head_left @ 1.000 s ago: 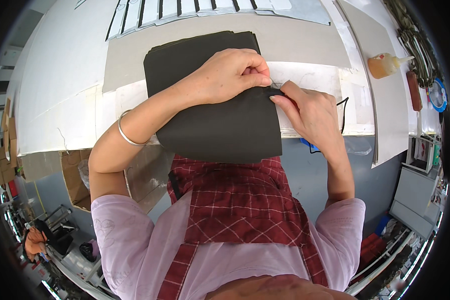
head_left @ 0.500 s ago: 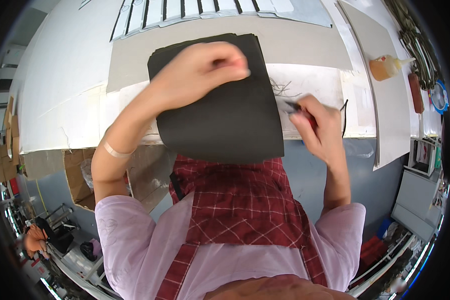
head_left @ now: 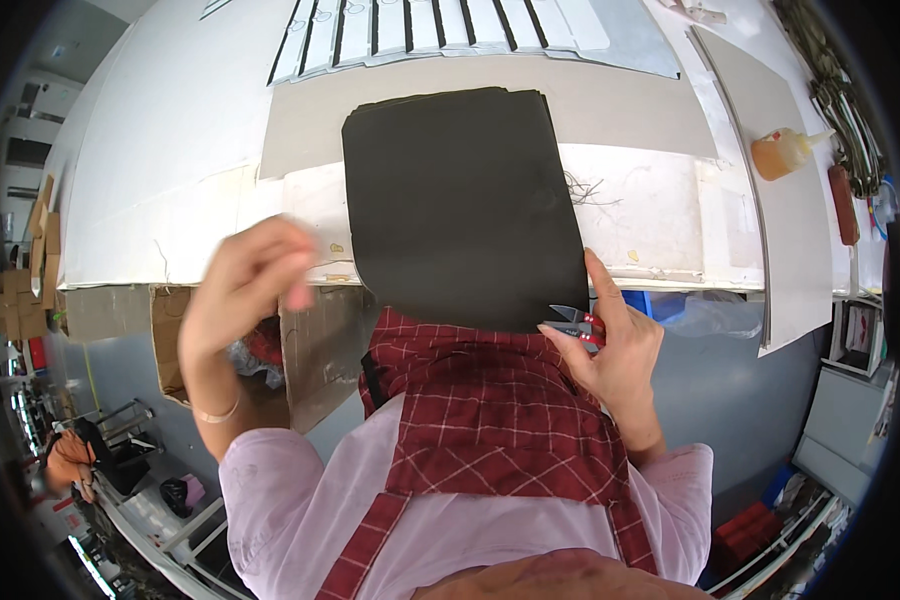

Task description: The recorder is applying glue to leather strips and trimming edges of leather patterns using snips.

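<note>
A stack of black sheets point(head_left: 460, 200) with rounded lower corners lies on the table and juts over its front edge toward my apron. In my right hand point(head_left: 620, 345) is a pair of thread snips point(head_left: 573, 322) with red handles, its blades apart over the stack's lower right corner. The index finger of that hand touches the right edge of the stack. My left hand point(head_left: 250, 285) is off to the left of the stack, near the table's front edge. Its fingers look bent, but motion smears them, and I cannot make out anything between them.
Loose thread ends point(head_left: 592, 188) lie right of the stack. Behind it is a grey board point(head_left: 660, 110), with black-striped pale sheets point(head_left: 490, 25) beyond. Another board point(head_left: 785, 220) at right bears a glue bottle point(head_left: 782, 153). A cardboard box point(head_left: 170, 340) stands below the table at left.
My left hand has moved from above the black stack to its left, toward me. My right hand has brought the snips down to the stack's lower right corner. The view has shifted slightly.
</note>
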The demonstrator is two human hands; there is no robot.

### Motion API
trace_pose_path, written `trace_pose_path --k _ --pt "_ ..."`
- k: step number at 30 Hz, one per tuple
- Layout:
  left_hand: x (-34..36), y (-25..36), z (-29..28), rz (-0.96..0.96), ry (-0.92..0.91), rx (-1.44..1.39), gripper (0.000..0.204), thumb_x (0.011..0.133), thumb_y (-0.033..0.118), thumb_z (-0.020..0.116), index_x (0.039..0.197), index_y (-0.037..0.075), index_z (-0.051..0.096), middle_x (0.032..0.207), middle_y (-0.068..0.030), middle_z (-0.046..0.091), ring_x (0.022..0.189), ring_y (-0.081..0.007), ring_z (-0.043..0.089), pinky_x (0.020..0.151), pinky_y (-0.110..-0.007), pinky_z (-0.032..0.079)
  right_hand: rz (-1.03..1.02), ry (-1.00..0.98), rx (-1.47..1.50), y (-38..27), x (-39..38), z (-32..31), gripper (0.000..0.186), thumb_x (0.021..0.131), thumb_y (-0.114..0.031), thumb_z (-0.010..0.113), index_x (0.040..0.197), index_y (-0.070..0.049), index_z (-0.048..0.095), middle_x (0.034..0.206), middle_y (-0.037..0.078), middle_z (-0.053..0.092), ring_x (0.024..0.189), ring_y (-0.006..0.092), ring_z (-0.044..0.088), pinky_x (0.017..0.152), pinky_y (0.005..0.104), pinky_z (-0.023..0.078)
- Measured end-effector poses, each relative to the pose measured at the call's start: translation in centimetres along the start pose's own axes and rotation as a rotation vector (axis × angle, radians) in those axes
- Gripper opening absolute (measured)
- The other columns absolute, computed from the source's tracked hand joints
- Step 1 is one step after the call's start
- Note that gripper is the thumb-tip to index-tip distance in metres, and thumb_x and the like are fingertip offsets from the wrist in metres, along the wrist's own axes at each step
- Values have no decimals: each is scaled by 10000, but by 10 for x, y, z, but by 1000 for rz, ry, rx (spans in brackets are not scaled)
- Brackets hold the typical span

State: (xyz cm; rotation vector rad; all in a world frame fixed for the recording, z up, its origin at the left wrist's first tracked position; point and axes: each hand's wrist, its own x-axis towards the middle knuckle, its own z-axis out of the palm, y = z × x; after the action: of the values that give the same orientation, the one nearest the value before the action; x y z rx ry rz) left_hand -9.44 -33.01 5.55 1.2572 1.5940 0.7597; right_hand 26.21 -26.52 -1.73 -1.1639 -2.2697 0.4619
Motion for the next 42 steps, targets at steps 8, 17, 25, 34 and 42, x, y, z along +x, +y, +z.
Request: trace_pose_path --k 8,17,25,34,42 --pt "120 64 124 178 -306 322 484 954 373 652 618 27 610 528 -53 612 459 -112 595 472 -245 456 12 -11 187 -14 3 3 817 721 -329 876 1377 29 546 696 102 672 555 226 658 548 315 519" --pt "132 59 109 157 -438 258 400 917 267 606 610 12 619 541 -67 624 469 -120 600 482 -259 478 77 -4 595 15 32 -6 522 761 -263 843 1143 -13 591 629 -45 386 559 46 333 511 214 285" --pt "131 55 90 250 -323 -98 375 969 258 574 647 65 575 532 0 551 456 -67 526 427 -232 384 264 -162 905 11 83 10 399 864 -3 720 820 -107 338 708 -41 409 619 29 320 537 213 286" --pt "142 84 27 356 171 -892 350 982 336 604 740 84 614 545 1 554 462 -63 506 440 -209 371 306 -147 853 28 85 9 388 889 -4 704 799 -108 340 678 -50 380 634 34 319 555 210 294" --pt "113 121 9 758 -103 -829 269 1013 297 564 872 75 621 789 24 573 668 -65 478 637 -208 410 186 357 586 68 93 -14 146 992 -119 578 1050 15 570 873 58 688 638 45 436 540 236 340"
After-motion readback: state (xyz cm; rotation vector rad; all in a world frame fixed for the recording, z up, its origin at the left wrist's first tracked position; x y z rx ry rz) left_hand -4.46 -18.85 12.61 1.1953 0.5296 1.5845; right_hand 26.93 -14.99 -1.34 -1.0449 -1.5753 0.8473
